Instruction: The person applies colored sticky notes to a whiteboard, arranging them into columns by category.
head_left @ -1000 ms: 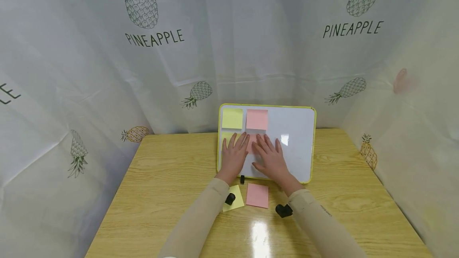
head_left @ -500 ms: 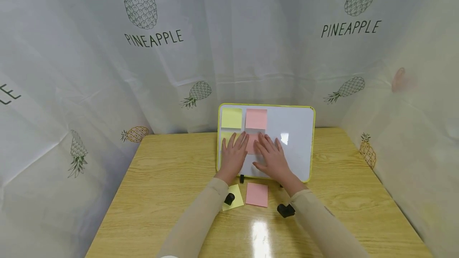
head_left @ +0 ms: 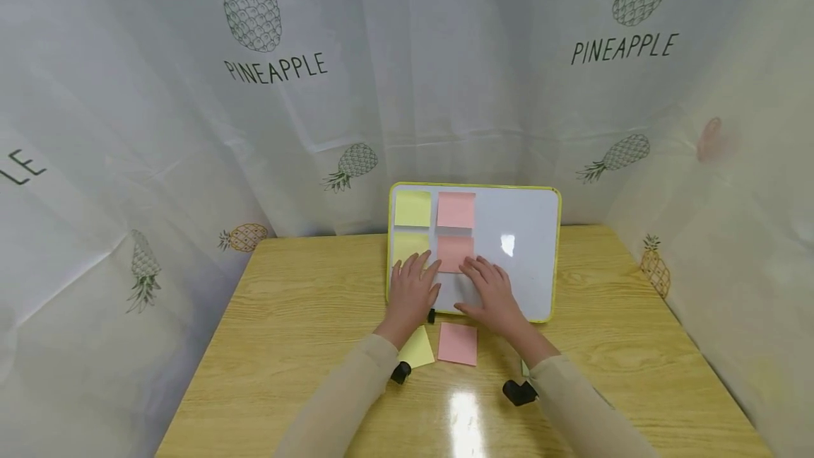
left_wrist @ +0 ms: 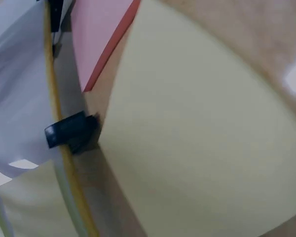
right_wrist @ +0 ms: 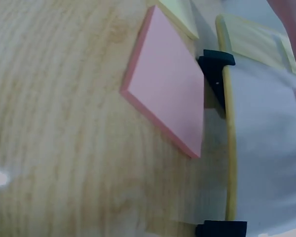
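My left hand (head_left: 410, 297) is in front of the lower left of a yellow-framed whiteboard (head_left: 518, 253), fingertips at the lower part of a yellow sticky note (head_left: 410, 246). Its fingers are spread and slightly bent, holding nothing. Beside it, my right hand (head_left: 497, 299) has its fingertips at the lower right corner of a pink sticky note (head_left: 455, 253). Another yellow note (head_left: 413, 208) and another pink note (head_left: 456, 209) form the row above. In the left wrist view a yellow note (left_wrist: 34, 202) shows near the board's bottom edge, a spot my left hand covers in the head view.
A yellow note pad (head_left: 417, 349) and a pink note pad (head_left: 458, 343) lie on the wooden table (head_left: 286, 316) before the board. Black feet (right_wrist: 217, 58) hold the board's lower edge. A small green edge (head_left: 524, 368) shows beside my right sleeve. A pineapple-print curtain (head_left: 439, 90) hangs behind.
Both hands have slid down the board and a little apart, uncovering more of the second-row yellow and pink notes. The green edge by my right sleeve has come into view.
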### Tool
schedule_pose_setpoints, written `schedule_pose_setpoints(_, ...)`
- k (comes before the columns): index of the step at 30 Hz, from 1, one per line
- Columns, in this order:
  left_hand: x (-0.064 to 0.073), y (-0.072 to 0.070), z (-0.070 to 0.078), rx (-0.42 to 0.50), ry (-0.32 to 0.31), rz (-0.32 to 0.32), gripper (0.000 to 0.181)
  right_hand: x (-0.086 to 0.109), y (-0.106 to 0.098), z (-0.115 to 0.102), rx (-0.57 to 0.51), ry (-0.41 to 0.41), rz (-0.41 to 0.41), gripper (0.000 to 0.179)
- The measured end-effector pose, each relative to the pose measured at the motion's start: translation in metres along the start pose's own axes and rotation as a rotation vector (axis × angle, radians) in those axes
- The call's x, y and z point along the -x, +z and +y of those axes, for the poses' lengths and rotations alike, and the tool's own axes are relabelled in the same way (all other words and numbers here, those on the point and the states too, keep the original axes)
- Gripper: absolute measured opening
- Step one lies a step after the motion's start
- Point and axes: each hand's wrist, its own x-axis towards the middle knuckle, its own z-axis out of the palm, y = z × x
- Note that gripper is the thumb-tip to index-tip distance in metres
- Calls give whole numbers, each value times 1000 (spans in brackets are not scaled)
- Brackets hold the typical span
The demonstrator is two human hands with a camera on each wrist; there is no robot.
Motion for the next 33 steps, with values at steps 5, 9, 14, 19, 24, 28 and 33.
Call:
schedule_pose_setpoints(5, 17, 2, 7, 50, -6, -31, 48, 12, 3, -1, -26, -10, 6, 81)
schedule_pose_setpoints(9, 28, 2, 12, 110, -9, -53, 47, 22, 6, -3, -56, -15, 3, 77)
schedule_pose_setpoints(14, 41, 2, 19, 174, -12, -131, 42, 36, 9, -9, -105, 23, -19, 69)
schedule_pose_setpoints(19, 51, 3, 24, 209, 0, -171, 35, 49, 12, -12, -122, 60, -35, 66)
schedule_pose_setpoints(24, 58, 1, 29, 299, -40, -282, 31, 60, 14, -14, -136, 84, -60, 67)
schedule_pose_setpoints(28, 65, 1, 32, 327, -54, -330, 33, 67, 16, -14, -149, 109, -90, 65)
schedule_pose_setpoints(33, 75, 4, 34, 364, -69, -371, 34, 73, 19, -15, -185, 164, -161, 62)
